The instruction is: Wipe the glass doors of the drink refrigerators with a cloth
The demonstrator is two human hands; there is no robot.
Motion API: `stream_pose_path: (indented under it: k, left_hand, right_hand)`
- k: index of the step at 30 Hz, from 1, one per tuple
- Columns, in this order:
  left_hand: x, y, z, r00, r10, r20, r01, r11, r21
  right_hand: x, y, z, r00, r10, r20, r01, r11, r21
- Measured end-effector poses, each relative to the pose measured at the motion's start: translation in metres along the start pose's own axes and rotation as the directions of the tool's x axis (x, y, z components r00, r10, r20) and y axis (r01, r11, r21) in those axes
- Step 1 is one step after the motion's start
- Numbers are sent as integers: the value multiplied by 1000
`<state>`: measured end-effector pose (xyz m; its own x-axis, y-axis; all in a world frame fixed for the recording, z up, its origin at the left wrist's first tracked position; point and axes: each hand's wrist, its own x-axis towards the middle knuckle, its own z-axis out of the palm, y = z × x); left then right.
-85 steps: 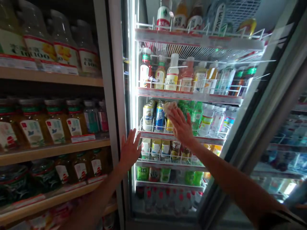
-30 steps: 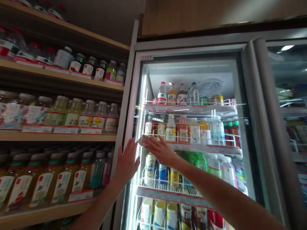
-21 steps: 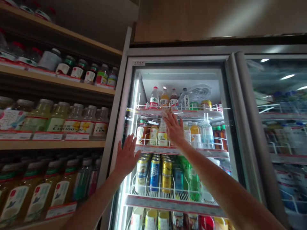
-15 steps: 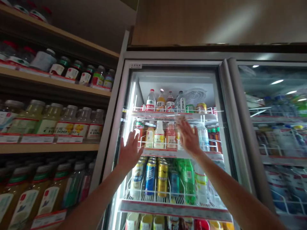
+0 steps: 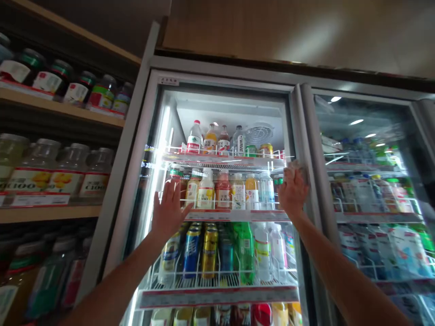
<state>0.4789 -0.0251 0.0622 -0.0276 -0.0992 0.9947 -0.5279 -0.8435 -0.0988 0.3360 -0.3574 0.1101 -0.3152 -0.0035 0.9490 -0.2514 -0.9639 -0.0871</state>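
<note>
A closed glass refrigerator door [image 5: 224,97] stands in front of me, with bottles and cans lit up behind it. My left hand [image 5: 169,212] is raised against or just before the left part of the glass, fingers spread and holding nothing. Near the door's right frame, my right hand [image 5: 292,192] presses a pale crumpled cloth [image 5: 301,168] to the pane. Only the cloth's edge shows past the fingers, and blur softens its outline. Between the two hands, behind the glass, sits a row of juice bottles [image 5: 205,190].
Wooden shelves [image 5: 78,112] with bottled drinks and price strips run along the left. To the right, past the metal door frame [image 5: 307,136], is a second glass door [image 5: 367,117] with drinks behind it. A brown panel [image 5: 272,34] spans the top.
My right hand has swept right across the glass with the cloth, from mid-pane to the door's right edge. My left hand stays raised and spread. The view has shifted to the right.
</note>
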Motion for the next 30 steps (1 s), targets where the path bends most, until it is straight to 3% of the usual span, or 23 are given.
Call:
stream_pose_path:
  k: [2, 4, 7, 9, 11, 13, 16, 19, 21, 24, 26, 28, 30]
  left_hand:
    - [1, 0, -1, 1000, -14, 7, 14, 1000, -9]
    - [2, 1, -3, 999, -30, 26, 30, 999, -12]
    - [2, 3, -7, 997, -45, 63, 45, 999, 3]
    - [3, 5, -9, 995, -62, 84, 60, 998, 18]
    - [3, 6, -11, 992, -77, 96, 75, 997, 29]
    - [3, 7, -13, 991, -80, 106, 77, 996, 38]
    - [4, 8, -14, 990, -70, 119, 65, 997, 49]
    - [4, 7, -14, 992, -66, 110, 60, 997, 54]
    - [4, 7, -13, 993, -66, 103, 60, 996, 63]
    - [5, 8, -12, 995, -56, 88, 49, 996, 80]
    - [7, 8, -12, 997, -39, 66, 33, 996, 87]
    - [10, 5, -13, 998, -27, 48, 23, 996, 83]
    - [16, 0, -15, 998, -20, 54, 17, 997, 72]
  right_hand:
    - [-2, -3, 0, 1000, 13, -7, -13, 1000, 25]
    - [-14, -17, 0, 990, -134, 46, 130, 988, 79]
    - [-27, -23, -5, 929, -342, 141, 326, 937, 123]
    - [-22, -8, -8, 954, -261, 147, 253, 965, 72]
    - [-10, 11, -7, 993, -73, 96, 71, 997, 16]
    - [-4, 17, -4, 999, 20, 51, -20, 1000, 9]
    - [-14, 3, -2, 988, -130, 86, 125, 990, 65]
    - [-22, -4, -4, 939, -294, 179, 282, 955, 91]
    - [-13, 5, -5, 964, -203, 173, 199, 979, 41]
    - [7, 10, 0, 998, 25, 61, -25, 1000, 7]
    - [10, -9, 5, 998, 16, 56, -19, 999, 44]
    - [4, -43, 10, 983, -130, 129, 117, 988, 105]
    - [-6, -72, 12, 927, -313, 209, 280, 944, 173]
